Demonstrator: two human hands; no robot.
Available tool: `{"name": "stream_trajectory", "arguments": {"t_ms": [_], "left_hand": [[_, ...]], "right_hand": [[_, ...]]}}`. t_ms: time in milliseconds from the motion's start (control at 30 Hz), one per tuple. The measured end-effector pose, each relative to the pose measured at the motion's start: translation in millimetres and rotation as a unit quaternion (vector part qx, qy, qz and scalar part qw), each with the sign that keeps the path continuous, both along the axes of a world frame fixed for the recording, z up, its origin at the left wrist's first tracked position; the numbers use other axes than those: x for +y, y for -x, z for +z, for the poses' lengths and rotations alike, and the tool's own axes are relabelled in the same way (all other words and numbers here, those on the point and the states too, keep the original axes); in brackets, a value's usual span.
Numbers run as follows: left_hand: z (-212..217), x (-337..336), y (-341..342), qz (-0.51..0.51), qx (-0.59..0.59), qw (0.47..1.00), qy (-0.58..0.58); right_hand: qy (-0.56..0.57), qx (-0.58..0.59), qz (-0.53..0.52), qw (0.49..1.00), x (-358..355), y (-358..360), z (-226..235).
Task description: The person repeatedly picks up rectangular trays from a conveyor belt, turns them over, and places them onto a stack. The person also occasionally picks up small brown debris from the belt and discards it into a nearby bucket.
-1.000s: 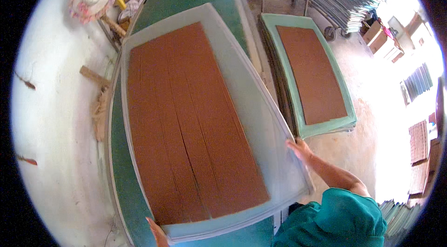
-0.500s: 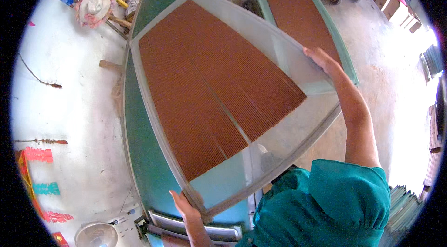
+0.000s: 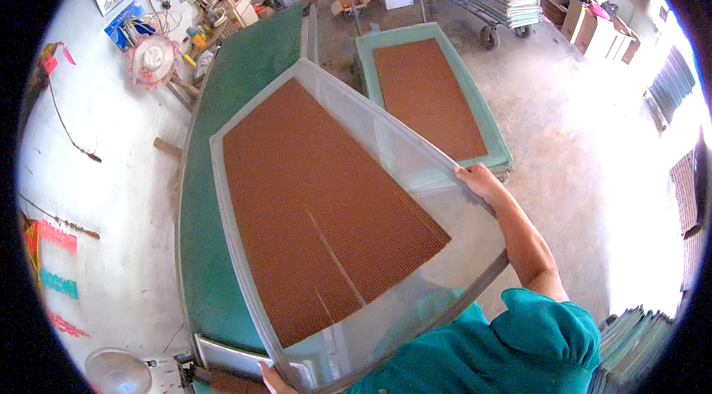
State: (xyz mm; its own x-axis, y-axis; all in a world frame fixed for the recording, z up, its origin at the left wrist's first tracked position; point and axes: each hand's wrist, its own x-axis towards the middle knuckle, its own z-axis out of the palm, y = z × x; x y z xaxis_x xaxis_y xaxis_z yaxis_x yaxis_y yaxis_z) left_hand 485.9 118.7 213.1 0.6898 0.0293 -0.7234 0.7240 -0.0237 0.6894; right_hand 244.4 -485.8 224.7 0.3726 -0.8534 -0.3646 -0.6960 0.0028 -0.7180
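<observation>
Two hands lift a big mesh-framed screen off the green table!

Left hand (image 3: pixel 271 378) clamps the near corner of the screen frame (image 3: pixel 245 268), only its fingers peeking in. Between the hands stretches a ribbed, reddish-brown sheet (image 3: pixel 319 208) on translucent grey mesh, tilted above the green table (image 3: pixel 215 127). Right hand (image 3: pixel 478 179), arm stretched forward, curls tight over the far edge. Beyond it lies a second green-framed screen (image 3: pixel 434 93) on the concrete floor.

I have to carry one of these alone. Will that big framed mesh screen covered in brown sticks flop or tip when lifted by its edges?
The screen looks fairly stiff: it spans flat between the right hand and left hand. Being so wide, it probably tips easily. The loose-looking sticks might slide if tilted.
</observation>
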Motion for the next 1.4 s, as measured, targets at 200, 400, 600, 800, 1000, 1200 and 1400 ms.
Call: {"name": "stream_trajectory", "arguments": {"t_ms": [200,400,600,800,1000,1200,1400], "left_hand": [[37,-98,-4,-0.010,-0.016,1.000,-0.003],[37,-249,-39,-0.114,-0.106,0.986,-0.062],[22,-460,-110,-0.230,-0.080,0.968,0.056],[-7,-626,-150,-0.262,-0.062,0.963,-0.012],[-72,-717,-169,-0.224,-0.013,0.970,-0.088],[-176,-684,-135,-0.297,0.038,0.953,-0.041],[-302,-700,-122,-0.335,0.177,0.918,-0.115]], "right_hand": [[-0.054,-0.075,-0.092,0.992,-30,49,9],[-0.063,-0.110,-0.213,0.969,-124,91,4],[-0.053,-0.115,-0.300,0.946,-271,111,-1],[-0.068,-0.044,-0.306,0.949,-411,85,-4],[-0.083,0.010,-0.311,0.947,-501,76,-46],[-0.133,-0.014,-0.338,0.932,-503,108,-177],[-0.128,0.176,-0.252,0.943,-486,129,-347]]}}
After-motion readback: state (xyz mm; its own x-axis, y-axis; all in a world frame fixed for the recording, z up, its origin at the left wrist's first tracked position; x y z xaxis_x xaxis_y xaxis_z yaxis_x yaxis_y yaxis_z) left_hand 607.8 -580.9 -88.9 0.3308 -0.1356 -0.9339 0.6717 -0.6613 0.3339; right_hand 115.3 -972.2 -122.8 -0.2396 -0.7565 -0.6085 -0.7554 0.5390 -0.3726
